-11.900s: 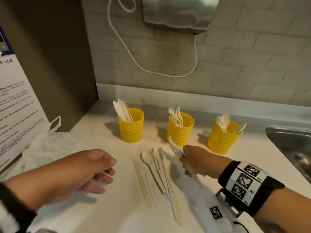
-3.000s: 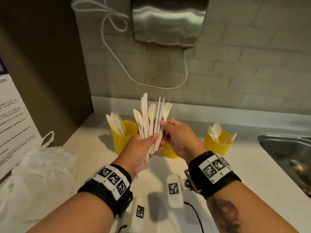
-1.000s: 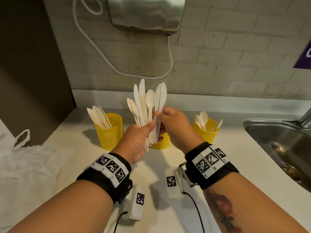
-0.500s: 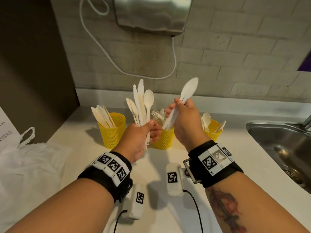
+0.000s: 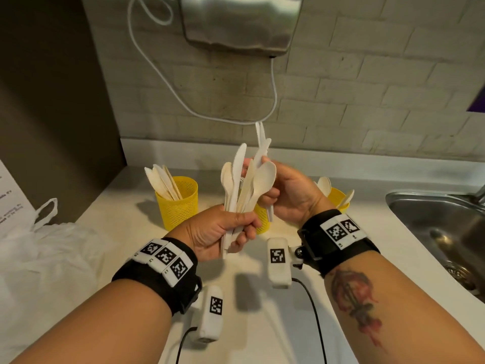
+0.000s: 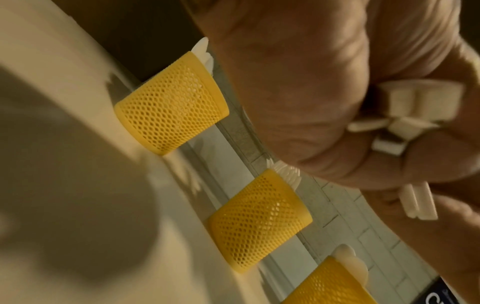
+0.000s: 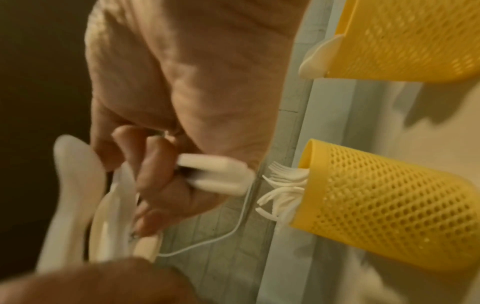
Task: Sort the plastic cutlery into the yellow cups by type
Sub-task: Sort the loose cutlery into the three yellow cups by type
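My left hand (image 5: 236, 227) grips a fanned bundle of white cutlery (image 5: 237, 185), knives and spoons, by the handles (image 6: 415, 109) above the counter. My right hand (image 5: 273, 177) is right beside the bundle and pinches two pieces of cutlery (image 5: 261, 137) that point upward, seen edge-on; their handle ends (image 7: 215, 174) stick out below the fingers. Three yellow mesh cups stand in a row at the back. The left cup (image 5: 178, 203) holds knives, the middle cup (image 7: 389, 205) holds forks and is mostly hidden behind my hands in the head view, and the right cup (image 5: 338, 200) holds spoons.
A white plastic bag (image 5: 39, 245) lies at the left of the counter. A steel sink (image 5: 441, 227) is at the right. A metal wall unit (image 5: 236, 22) with a white cable (image 5: 273, 101) hangs above the cups. A dark panel closes the left side.
Half a second ago my right hand held its pieces apart, up and to the right of the bundle. It has come back against the bundle, which now leans more to the right.
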The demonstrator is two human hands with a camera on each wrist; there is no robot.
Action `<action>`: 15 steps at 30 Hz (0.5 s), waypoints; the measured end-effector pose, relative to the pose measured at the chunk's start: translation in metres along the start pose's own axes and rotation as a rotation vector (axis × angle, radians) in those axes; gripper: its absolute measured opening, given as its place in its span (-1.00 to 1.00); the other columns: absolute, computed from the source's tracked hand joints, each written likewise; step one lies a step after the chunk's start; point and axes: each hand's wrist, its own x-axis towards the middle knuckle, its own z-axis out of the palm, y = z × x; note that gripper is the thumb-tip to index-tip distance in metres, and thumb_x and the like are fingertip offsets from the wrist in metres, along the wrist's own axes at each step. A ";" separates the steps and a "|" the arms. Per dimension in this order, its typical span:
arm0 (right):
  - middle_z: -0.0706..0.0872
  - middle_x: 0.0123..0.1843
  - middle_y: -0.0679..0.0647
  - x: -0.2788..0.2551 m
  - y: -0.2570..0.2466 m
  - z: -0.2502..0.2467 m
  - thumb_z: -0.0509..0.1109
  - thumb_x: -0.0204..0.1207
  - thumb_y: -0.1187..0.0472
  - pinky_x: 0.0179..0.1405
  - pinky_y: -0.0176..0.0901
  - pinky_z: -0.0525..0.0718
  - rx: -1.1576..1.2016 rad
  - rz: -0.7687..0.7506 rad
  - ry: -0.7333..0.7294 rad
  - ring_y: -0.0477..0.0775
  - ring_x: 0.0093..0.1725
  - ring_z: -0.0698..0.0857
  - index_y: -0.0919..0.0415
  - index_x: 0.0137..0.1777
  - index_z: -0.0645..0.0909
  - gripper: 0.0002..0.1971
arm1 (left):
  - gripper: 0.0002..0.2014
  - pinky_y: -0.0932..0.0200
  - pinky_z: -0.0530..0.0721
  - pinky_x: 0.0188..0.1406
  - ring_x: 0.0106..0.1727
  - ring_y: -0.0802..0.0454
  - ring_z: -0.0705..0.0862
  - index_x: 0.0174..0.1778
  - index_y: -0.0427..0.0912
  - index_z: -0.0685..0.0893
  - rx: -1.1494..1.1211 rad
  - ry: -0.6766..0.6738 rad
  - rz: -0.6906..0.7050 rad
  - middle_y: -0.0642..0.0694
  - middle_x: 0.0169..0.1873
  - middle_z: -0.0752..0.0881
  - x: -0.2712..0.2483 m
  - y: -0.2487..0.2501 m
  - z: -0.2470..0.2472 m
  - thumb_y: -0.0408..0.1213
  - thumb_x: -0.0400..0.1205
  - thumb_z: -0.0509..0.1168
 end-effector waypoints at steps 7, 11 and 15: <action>0.73 -0.28 0.09 0.002 0.012 -0.007 0.31 0.57 0.23 -0.66 -0.47 0.36 -0.077 0.004 0.013 -0.17 -0.51 0.35 0.34 0.11 0.64 -0.78 | -0.91 0.41 0.40 -0.67 -0.60 0.23 0.55 -0.25 -0.18 0.87 0.045 -0.084 -0.058 -0.02 -0.51 0.57 -0.003 0.001 -0.006 -0.25 0.40 0.56; 0.71 -0.17 0.20 0.006 0.014 0.000 0.39 0.50 0.19 -0.53 -0.35 0.37 -0.131 -0.094 0.064 -0.14 -0.55 0.36 0.35 0.08 0.70 -0.74 | -0.57 0.38 0.49 -0.62 -0.54 0.20 0.58 -0.20 -0.15 0.82 -0.001 -0.096 0.000 0.00 -0.50 0.57 0.001 -0.003 -0.007 -0.03 0.13 0.75; 0.81 -0.23 0.13 0.018 0.015 0.003 0.32 0.66 0.19 -0.24 -0.09 0.51 -0.185 -0.235 0.275 0.10 -0.29 0.50 0.27 -0.03 0.72 -0.82 | -0.71 0.38 0.44 -0.64 -0.55 0.20 0.51 -0.08 -0.19 0.63 0.011 0.015 0.043 0.01 -0.52 0.55 0.007 -0.004 -0.004 -0.11 0.45 0.52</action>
